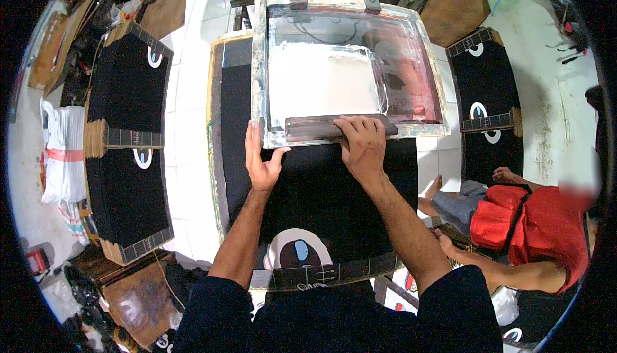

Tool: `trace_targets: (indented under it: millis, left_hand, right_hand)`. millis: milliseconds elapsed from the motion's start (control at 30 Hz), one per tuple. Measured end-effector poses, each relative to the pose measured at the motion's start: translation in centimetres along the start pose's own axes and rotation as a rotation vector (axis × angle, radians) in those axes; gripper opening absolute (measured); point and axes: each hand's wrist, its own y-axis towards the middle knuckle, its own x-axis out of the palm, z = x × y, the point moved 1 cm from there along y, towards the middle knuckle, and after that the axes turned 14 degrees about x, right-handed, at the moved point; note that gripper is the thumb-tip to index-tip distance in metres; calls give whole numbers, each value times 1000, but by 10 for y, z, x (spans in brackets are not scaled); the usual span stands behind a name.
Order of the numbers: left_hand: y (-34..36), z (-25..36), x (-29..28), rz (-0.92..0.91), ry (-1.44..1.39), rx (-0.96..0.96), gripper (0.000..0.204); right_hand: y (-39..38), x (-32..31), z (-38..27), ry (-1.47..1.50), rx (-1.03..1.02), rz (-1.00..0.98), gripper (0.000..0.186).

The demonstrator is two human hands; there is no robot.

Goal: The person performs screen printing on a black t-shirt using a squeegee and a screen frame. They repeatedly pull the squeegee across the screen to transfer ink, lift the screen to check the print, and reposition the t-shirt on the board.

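From my remote seat, the biggest thing under me is the long black fabric-covered printing board, running from twelve o'clock down to six o'clock, with a pale round print showing near its six o'clock end. Lying over its far half is the rectangular metal-framed printing screen, its mesh coated with a block of white ink and reddish staining toward three o'clock. Along the frame's near edge lies the long dark squeegee, set crosswise from nine to three o'clock. My right hand sits on top of the squeegee's three o'clock half, fingers curled over its far edge and gripping it, so the blade lies directly beneath the knuckles. My left hand is spread flat with fingers extended, the fingertips pressing the frame's near nine o'clock corner, just beside the squeegee's end but, as far as I can tell, not on it. At nine o'clock stand two more black-covered boards, and another pair at two o'clock. At four o'clock a person in a red shirt sits on the tiled floor.
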Motion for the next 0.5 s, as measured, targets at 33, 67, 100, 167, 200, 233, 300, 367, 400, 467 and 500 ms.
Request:
trace_targets:
  millis: [33,67,100,167,200,233,300,367,400,467,500]
  left_hand:
    - [9,8,-3,73,-62,-8,92]
    - [22,18,-8,113,-20,14,95]
    - [39,29,-13,156,-79,-100,94]
    - [85,52,-21,297,-218,-148,94]
    - [112,61,-25,367,-300,-163,95]
    - [141,67,-33,344,-250,-119,97]
    - [187,67,-55,278,-326,-157,99]
    - [211,47,-77,239,-437,-62,95]
    - [206,29,-89,233,-353,-3,92]
    - [160,-25,-113,246,-282,-88,87]
    - [119,-60,-128,214,-227,-265,83]
  right_hand:
    - [4,-5,-3,-46,-23,24,35]
    - [10,-14,-8,-79,-56,128,37]
    - [21,-28,-11,-122,-69,193,41]
    - [60,-59,-20,-129,-139,363,56]
    - [86,-76,-25,-94,-187,466,66]
    - [110,-96,-30,-105,-249,521,65]
    - [153,-134,-39,-168,-271,564,65]
    - [183,-164,-50,-212,-211,535,66]
    - [195,-176,-57,-189,-228,543,66]
    - [215,-196,-69,-169,-178,496,69]
    - [223,-202,-74,-176,-151,476,70]
